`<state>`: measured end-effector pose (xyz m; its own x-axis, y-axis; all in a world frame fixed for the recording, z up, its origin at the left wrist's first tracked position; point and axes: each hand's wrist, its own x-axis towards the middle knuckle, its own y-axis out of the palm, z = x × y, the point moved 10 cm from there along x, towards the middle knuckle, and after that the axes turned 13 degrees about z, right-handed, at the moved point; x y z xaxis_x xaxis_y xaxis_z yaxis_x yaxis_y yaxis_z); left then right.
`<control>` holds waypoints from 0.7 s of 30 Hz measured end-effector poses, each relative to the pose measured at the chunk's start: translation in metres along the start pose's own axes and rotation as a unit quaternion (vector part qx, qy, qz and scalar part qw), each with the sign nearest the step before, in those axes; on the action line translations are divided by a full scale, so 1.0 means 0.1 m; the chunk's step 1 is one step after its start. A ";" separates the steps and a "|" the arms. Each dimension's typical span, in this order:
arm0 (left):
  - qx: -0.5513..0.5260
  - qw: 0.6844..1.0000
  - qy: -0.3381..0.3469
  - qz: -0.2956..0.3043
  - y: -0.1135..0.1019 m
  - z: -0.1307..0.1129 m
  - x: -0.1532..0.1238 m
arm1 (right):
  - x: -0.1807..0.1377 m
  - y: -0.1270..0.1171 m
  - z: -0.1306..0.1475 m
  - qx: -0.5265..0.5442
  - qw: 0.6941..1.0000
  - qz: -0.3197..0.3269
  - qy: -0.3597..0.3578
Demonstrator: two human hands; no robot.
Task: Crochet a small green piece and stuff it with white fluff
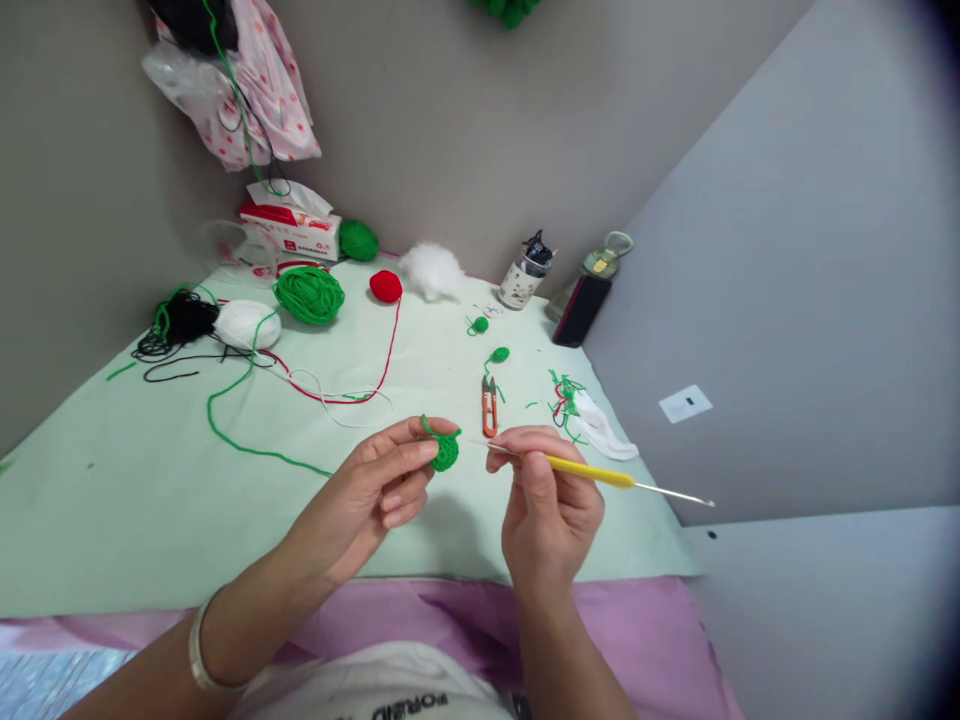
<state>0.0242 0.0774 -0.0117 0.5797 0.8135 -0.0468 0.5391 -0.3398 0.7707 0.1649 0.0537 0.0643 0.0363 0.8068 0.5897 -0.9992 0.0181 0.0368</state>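
My left hand (379, 492) pinches a small round green crochet piece (445, 451) between thumb and fingers, just above the pale green table (112, 500). A green yarn strand (247, 440) runs from the piece leftward across the table. My right hand (547, 505) is closed around a yellow-handled crochet hook (600, 474), whose metal end sticks out to the right. The hook's near tip points toward the green piece, a little apart from it.
Orange snips (489, 406) lie just beyond my hands. Farther back lie a green yarn ball (309, 294), white yarn (247, 323), black yarn (180, 318), a red ball (385, 286), white stuffing (431, 270), a tissue box (289, 228), a jar (523, 280) and a dark phone (581, 310). Grey walls close in on the right.
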 end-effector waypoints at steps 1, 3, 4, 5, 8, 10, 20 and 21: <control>0.000 1.000 -0.001 0.002 0.00 0.00 0.00 | 0.01 0.02 -0.01 -0.001 1.000 0.010 0.001; 0.000 1.000 -0.002 0.004 0.01 0.00 0.00 | 0.01 0.05 -0.03 -0.003 1.000 0.021 0.006; -0.001 1.000 -0.004 0.006 0.01 0.01 0.00 | 0.01 0.06 -0.04 -0.004 1.000 0.023 0.009; -0.001 1.000 -0.005 0.008 0.02 0.01 0.00 | 0.01 0.06 -0.04 -0.004 1.000 0.023 0.011; 0.001 1.000 -0.006 0.012 0.02 0.01 0.00 | 0.01 0.06 -0.05 -0.004 1.000 0.021 0.013; 0.004 1.000 -0.008 0.011 0.02 0.01 0.00 | 0.01 0.05 -0.05 -0.002 1.000 0.018 0.013; 0.009 1.000 -0.011 0.008 0.03 0.01 -0.01 | 0.02 0.07 -0.04 -0.009 1.000 0.024 0.017; 0.009 1.000 -0.011 0.005 0.03 0.01 -0.01 | 0.02 0.07 -0.04 -0.012 0.999 0.025 0.018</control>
<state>0.0259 0.0748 -0.0106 0.5980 0.7997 -0.0538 0.5439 -0.3556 0.7601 0.1578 0.0577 0.0626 -0.0143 0.8278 0.5608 -0.9999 -0.0094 -0.0118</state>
